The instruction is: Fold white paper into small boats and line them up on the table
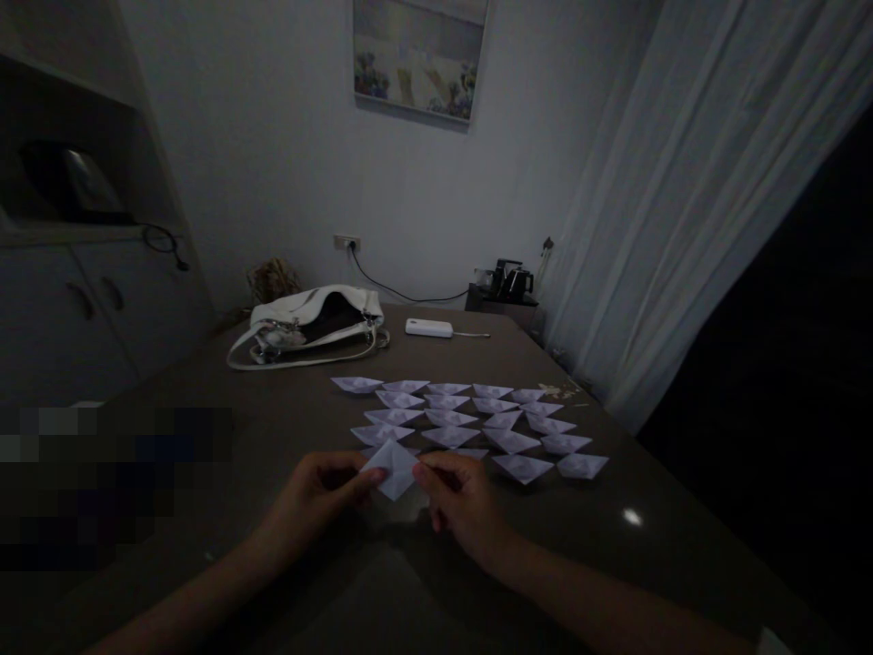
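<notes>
Between my two hands is a folded piece of white paper [394, 464], diamond-shaped, held up above the table. My left hand [320, 496] pinches its left corner, thumb on the near face. The right corner is pinched by my right hand [460, 505] between thumb and fingers. Just beyond them, several white folded paper boats [450, 437] stand in rows on the dark table [382, 591]. The paper and my hands hide parts of the nearest row.
A white handbag [314, 318] lies at the table's far left. Beside it is a white power bank [428, 327] with a short cable. Small pale scraps [559, 391] lie near the right edge. A curtain [655, 182] hangs at right; the lower left is blurred out.
</notes>
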Available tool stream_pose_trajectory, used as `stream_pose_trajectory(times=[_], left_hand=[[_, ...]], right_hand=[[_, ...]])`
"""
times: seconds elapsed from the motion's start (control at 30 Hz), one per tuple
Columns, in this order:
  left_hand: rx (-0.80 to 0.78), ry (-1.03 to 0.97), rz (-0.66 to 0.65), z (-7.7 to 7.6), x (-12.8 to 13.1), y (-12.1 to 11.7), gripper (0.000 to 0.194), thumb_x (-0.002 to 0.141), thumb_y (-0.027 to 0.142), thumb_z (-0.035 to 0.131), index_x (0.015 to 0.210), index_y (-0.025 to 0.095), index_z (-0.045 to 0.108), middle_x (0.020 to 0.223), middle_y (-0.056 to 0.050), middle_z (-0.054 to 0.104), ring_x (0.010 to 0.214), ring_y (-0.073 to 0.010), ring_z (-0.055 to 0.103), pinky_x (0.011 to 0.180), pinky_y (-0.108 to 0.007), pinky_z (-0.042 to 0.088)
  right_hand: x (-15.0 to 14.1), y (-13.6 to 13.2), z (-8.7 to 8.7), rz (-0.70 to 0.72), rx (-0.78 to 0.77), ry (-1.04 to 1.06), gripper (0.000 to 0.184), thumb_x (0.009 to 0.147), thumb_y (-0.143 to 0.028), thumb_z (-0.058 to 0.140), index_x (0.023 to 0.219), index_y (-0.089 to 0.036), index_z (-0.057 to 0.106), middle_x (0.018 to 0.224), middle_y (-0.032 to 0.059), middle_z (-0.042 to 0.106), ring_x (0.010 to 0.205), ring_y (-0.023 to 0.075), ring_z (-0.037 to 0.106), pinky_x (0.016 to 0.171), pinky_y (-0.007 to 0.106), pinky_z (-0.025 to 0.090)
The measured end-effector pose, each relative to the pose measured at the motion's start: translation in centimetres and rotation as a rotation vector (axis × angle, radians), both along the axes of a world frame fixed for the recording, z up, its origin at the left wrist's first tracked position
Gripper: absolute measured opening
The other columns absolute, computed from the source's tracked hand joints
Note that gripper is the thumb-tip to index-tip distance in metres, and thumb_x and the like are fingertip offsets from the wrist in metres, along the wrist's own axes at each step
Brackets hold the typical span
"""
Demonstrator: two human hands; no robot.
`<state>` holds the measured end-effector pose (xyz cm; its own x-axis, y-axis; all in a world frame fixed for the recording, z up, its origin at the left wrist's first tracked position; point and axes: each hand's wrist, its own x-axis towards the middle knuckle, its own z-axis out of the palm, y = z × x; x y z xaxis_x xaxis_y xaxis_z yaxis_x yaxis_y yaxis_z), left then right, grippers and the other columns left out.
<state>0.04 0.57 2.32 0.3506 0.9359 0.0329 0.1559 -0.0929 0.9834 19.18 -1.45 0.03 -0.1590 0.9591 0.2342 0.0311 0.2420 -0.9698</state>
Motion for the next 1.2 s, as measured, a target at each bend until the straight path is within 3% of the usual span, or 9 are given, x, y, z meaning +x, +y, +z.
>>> stream_pose_trajectory(times=[0.13, 0.27, 0.4, 0.5, 0.6, 0.73, 1.0, 1.2], left_hand=[[-0.034, 0.050, -0.022, -0.4, -0.1, 0.2, 0.046, 0.069, 0.059, 0.071, 0.080, 0.014, 0.073, 0.048, 0.003, 0.059, 0.042, -0.0099, 0.049, 0.041, -0.018, 0.037], [-0.154, -0.011, -0.131, -1.2, 0.1, 0.2, 0.061, 0.070, 0.065, 0.068, 0.103, 0.013, 0.069, 0.045, 0.003, 0.061, 0.033, -0.0102, 0.050, 0.036, -0.018, 0.038], [-0.208, -0.145, -0.126, -1.6, 0.4, 0.0, 0.055, 0.065, 0.063, 0.075, 0.088, 0.013, 0.071, 0.065, -0.004, 0.073, 0.048, -0.0138, 0.064, 0.047, -0.021, 0.048], [-0.168, -0.183, -0.079, -1.6, 0.3, 0.0, 0.046, 0.065, 0.058, 0.078, 0.079, 0.014, 0.073, 0.069, -0.005, 0.074, 0.058, -0.0163, 0.068, 0.056, -0.023, 0.052], [-0.078, -0.166, -0.016, -1.4, 0.1, -0.1, 0.035, 0.069, 0.049, 0.078, 0.083, 0.017, 0.077, 0.077, -0.005, 0.077, 0.071, -0.0188, 0.070, 0.065, -0.024, 0.053], [-0.018, -0.129, 0.040, -1.2, -0.2, -0.2, 0.031, 0.064, 0.042, 0.081, 0.086, 0.020, 0.079, 0.081, -0.006, 0.079, 0.080, -0.0238, 0.071, 0.074, -0.030, 0.054], [0.157, -0.127, -0.040, -0.6, -0.2, -0.4, 0.014, 0.071, 0.035, 0.075, 0.072, 0.022, 0.080, 0.081, -0.006, 0.077, 0.078, -0.0223, 0.069, 0.069, -0.027, 0.053], [0.119, -0.116, -0.054, -0.5, 0.0, -0.4, 0.016, 0.072, 0.035, 0.073, 0.066, 0.021, 0.078, 0.076, -0.005, 0.077, 0.075, -0.0210, 0.069, 0.069, -0.026, 0.052]], right_hand=[[-0.1, 0.1, -0.5, 0.068, -0.129, 0.086, 0.043, 0.083, -0.058, 0.060, 0.073, -0.016, 0.060, 0.048, -0.0033, 0.056, 0.033, 0.0066, 0.050, 0.029, 0.013, 0.028], [-0.4, 0.3, -1.1, 0.058, -0.162, 0.181, 0.043, 0.077, -0.058, 0.066, 0.081, -0.015, 0.063, 0.062, 0.0021, 0.067, 0.043, 0.0105, 0.062, 0.034, 0.015, 0.040], [-0.5, 0.3, -1.2, 0.070, -0.200, 0.248, 0.043, 0.075, -0.056, 0.070, 0.089, -0.016, 0.065, 0.066, 0.0027, 0.070, 0.049, 0.0128, 0.066, 0.040, 0.017, 0.047], [-0.4, 0.2, -1.1, 0.072, -0.172, 0.275, 0.039, 0.076, -0.053, 0.071, 0.089, -0.017, 0.066, 0.072, 0.0042, 0.072, 0.059, 0.0158, 0.070, 0.047, 0.021, 0.053], [-0.2, 0.1, -1.0, 0.072, -0.104, 0.245, 0.034, 0.080, -0.050, 0.070, 0.092, -0.018, 0.068, 0.082, 0.0055, 0.073, 0.075, 0.0186, 0.072, 0.062, 0.028, 0.057], [0.0, 0.0, -0.9, 0.049, -0.013, 0.171, 0.031, 0.078, -0.047, 0.072, 0.092, -0.020, 0.070, 0.082, 0.0045, 0.072, 0.078, 0.0194, 0.071, 0.072, 0.032, 0.056], [0.1, -0.1, -0.9, 0.014, 0.062, 0.132, 0.022, 0.074, -0.040, 0.077, 0.082, -0.021, 0.070, 0.080, 0.0032, 0.073, 0.076, 0.0182, 0.069, 0.070, 0.030, 0.055], [-0.3, 0.0, -0.9, -0.041, 0.072, 0.133, 0.028, 0.075, -0.046, 0.073, 0.070, -0.019, 0.065, 0.066, 0.0018, 0.069, 0.063, 0.0159, 0.066, 0.062, 0.027, 0.052]])
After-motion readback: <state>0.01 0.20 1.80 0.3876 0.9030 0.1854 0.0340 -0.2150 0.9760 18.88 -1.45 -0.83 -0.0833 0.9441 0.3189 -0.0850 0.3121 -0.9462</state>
